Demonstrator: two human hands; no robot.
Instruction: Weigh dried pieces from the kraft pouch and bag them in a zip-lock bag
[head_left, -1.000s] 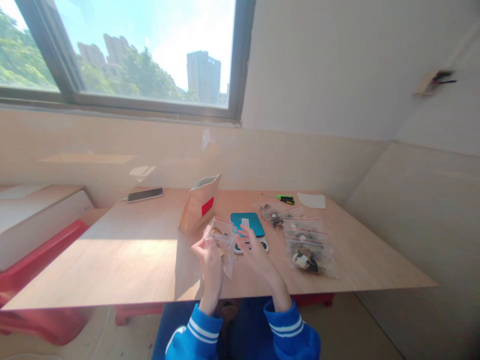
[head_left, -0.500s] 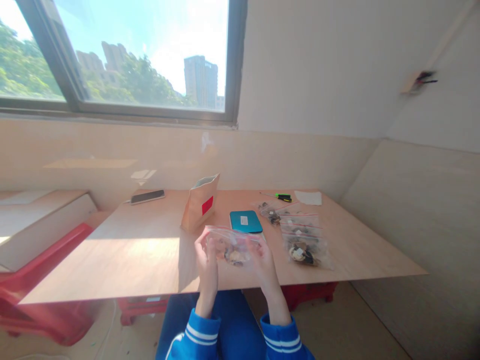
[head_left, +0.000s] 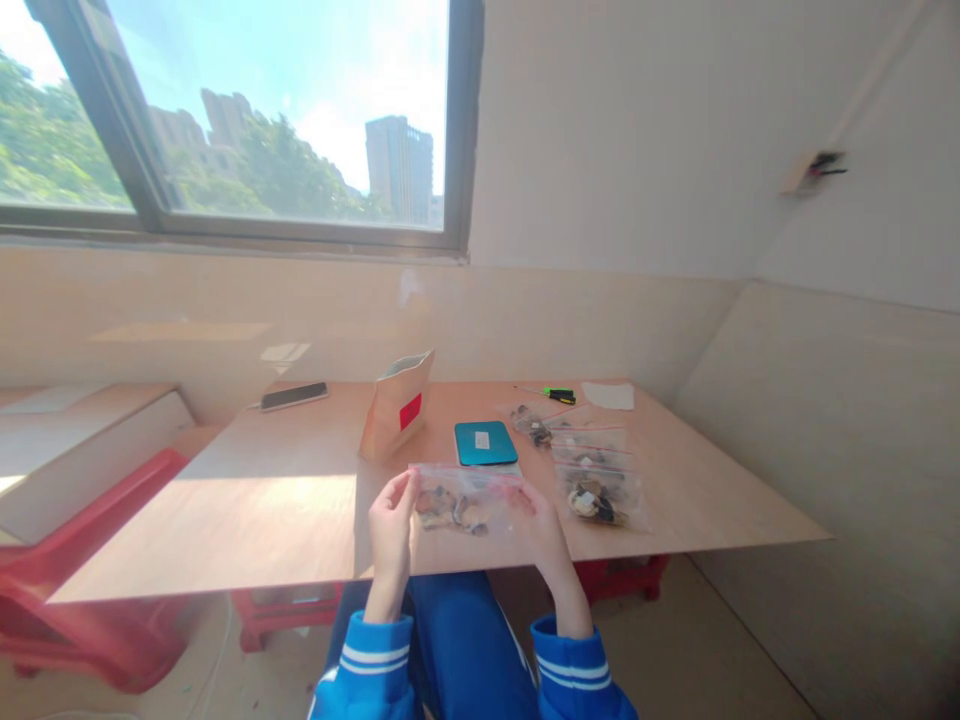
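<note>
Up close, the fingers (head_left: 405, 487) of the left hand (head_left: 390, 525) are pinched shut on the left top corner of a clear zip bag (head_left: 461, 500), and the right hand (head_left: 541, 522) has its fingers closed on the bag's right end. Between them the bag is stretched out level, its red seal strip uppermost, with a clump of small dark and pale pieces lying inside near the left half. It hangs in the air just above the near edge of the table (head_left: 285, 520), touching nothing but the two hands. Both wrists come out of blue sleeves (head_left: 375, 660) with white stripes.

Just behind the bag sits a small teal scale (head_left: 484, 442). To its left a tan paper pouch (head_left: 395, 405) with a red label stands upright, its top open. To the right lie several more filled zip bags (head_left: 596, 480), overlapping in a row. Farther back are a green-handled screwdriver (head_left: 555, 394) and a white sheet (head_left: 609, 396); a phone (head_left: 294, 396) lies at the far left corner, under the window (head_left: 225, 120).
</note>
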